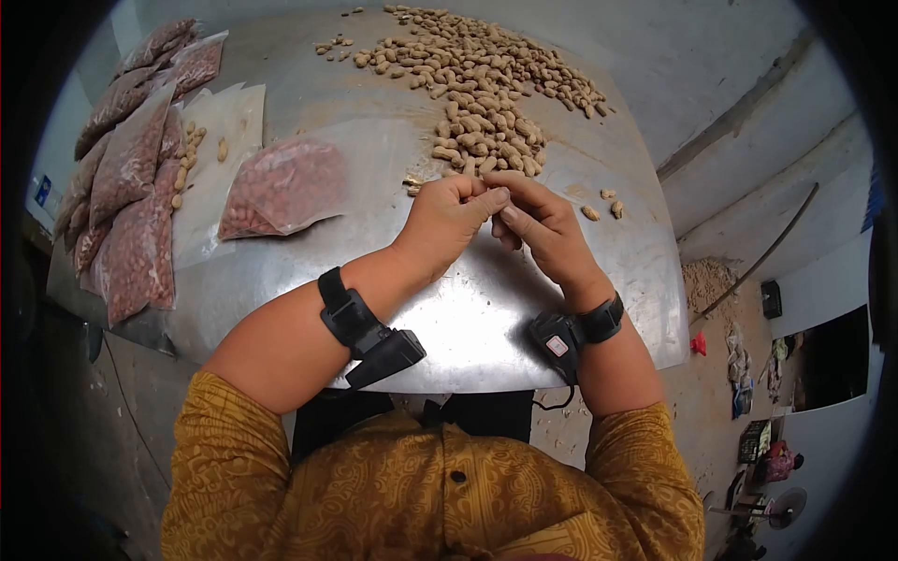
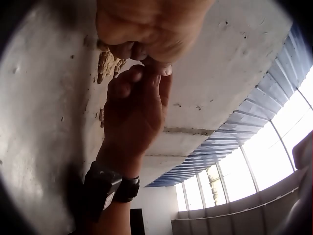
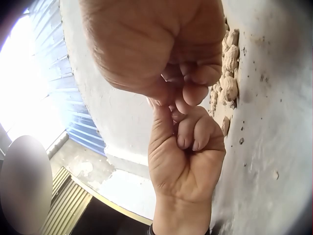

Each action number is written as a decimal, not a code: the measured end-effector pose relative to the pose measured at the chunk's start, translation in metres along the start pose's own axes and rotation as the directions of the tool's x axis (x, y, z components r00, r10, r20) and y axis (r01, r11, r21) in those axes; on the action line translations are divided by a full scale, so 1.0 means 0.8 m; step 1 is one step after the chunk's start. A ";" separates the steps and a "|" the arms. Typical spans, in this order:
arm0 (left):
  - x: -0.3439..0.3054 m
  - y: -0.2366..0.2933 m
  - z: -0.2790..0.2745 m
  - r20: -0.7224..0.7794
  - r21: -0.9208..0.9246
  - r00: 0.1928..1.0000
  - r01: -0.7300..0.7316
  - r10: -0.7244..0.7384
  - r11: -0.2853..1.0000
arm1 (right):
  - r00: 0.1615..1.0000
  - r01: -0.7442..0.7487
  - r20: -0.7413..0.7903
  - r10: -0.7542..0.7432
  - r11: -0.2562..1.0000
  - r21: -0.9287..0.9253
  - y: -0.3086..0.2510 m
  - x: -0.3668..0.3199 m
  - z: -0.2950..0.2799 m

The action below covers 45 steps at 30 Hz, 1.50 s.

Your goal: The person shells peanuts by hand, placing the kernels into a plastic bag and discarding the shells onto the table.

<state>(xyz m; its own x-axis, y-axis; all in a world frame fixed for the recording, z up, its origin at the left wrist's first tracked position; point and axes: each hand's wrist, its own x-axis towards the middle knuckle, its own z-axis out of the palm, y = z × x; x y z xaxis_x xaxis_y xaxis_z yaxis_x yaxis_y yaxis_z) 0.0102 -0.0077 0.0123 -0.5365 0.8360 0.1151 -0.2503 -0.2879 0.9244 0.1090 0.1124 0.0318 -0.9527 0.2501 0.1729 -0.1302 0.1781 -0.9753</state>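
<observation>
Both hands meet at their fingertips over the metal table point(image 1: 449, 327), at the near edge of a heap of peanuts point(image 1: 486, 122). The left hand point(image 1: 441, 224) has its fingers curled and thumb tip pressed in from the left. From the other side the right hand point(image 1: 550, 238) pinches at the same spot, its other fingers folded under. Both wrist views show the left hand point(image 3: 188, 156) and right hand point(image 2: 134, 107) joined at the tips. They hold a small thing that the fingers hide; I cannot tell its kind. Bits of shell point(image 1: 412, 184) lie beside the left fingers.
Clear bags of reddish shelled peanuts point(image 1: 131, 168) are stacked at the table's left. Another filled bag point(image 1: 285, 187) lies closer, beside a flat empty bag point(image 1: 220, 150) with several peanuts on it. Some loose peanuts point(image 1: 591, 213) lie right of the heap. A wall point(image 1: 748, 140) stands beyond the table.
</observation>
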 end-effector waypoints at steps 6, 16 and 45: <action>0.002 -0.001 0.005 0.009 -0.002 1.000 -0.024 0.024 1.000 | 1.000 0.002 -0.011 -0.002 0.998 0.069 0.007 -0.001 0.002; 0.002 -0.005 0.001 0.022 -0.017 0.997 -0.068 0.068 0.998 | 1.000 0.000 0.004 -0.001 0.990 0.142 0.009 0.000 -0.005; 0.007 -0.017 -0.006 -0.031 -0.089 0.998 -0.061 0.059 0.994 | 0.987 0.041 -0.154 0.043 0.862 0.505 0.019 0.004 -0.009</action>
<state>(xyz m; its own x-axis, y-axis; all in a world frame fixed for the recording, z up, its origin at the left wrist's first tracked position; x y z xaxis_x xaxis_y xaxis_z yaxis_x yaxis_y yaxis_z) 0.0065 -0.0013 -0.0011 -0.5746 0.8030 0.1579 -0.2880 -0.3790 0.8794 0.1060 0.1228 0.0189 -0.9038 0.4008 0.1497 -0.2902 -0.3172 -0.9029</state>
